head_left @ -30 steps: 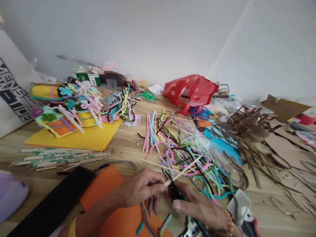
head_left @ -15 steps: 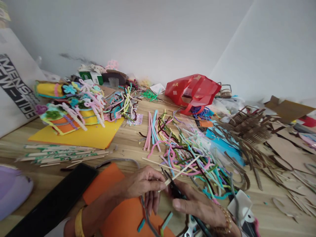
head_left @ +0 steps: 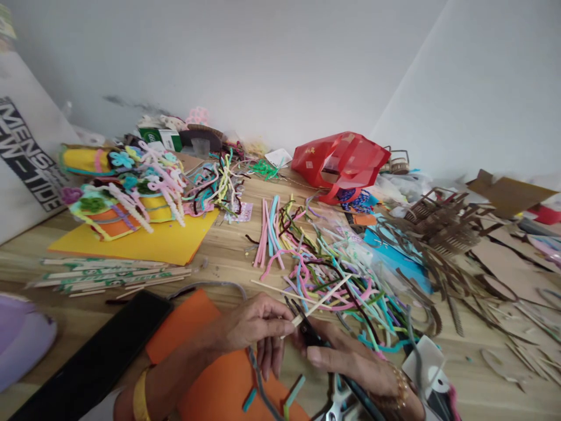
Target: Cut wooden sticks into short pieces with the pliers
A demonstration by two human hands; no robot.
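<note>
My left hand [head_left: 258,327] is closed, pinching a pale wooden stick [head_left: 324,301] between thumb and fingers near its lower end. The stick points up and to the right over the pile of pipe cleaners. Gripped in my right hand [head_left: 342,351] is a pair of dark pliers [head_left: 310,333], whose narrow jaws are spread around the stick close to my left fingertips. Orange sheets [head_left: 228,386] lie beneath my hands, with a grey fuzzy strip and short green and teal pieces on top. A silver metal tool [head_left: 337,403] shows partly below my right hand.
Colourful pipe cleaners [head_left: 302,257] spread across the middle. To the left are wrapped chopsticks [head_left: 114,275], a long black object [head_left: 100,356] and decorated fuzzy crafts [head_left: 118,216] on yellow sheets [head_left: 175,245]. A red bag [head_left: 337,161] stands behind; brown woven baskets [head_left: 447,222] are at right.
The view has shifted very slightly. Both hands, the stick and the pliers keep nearly the same positions.
</note>
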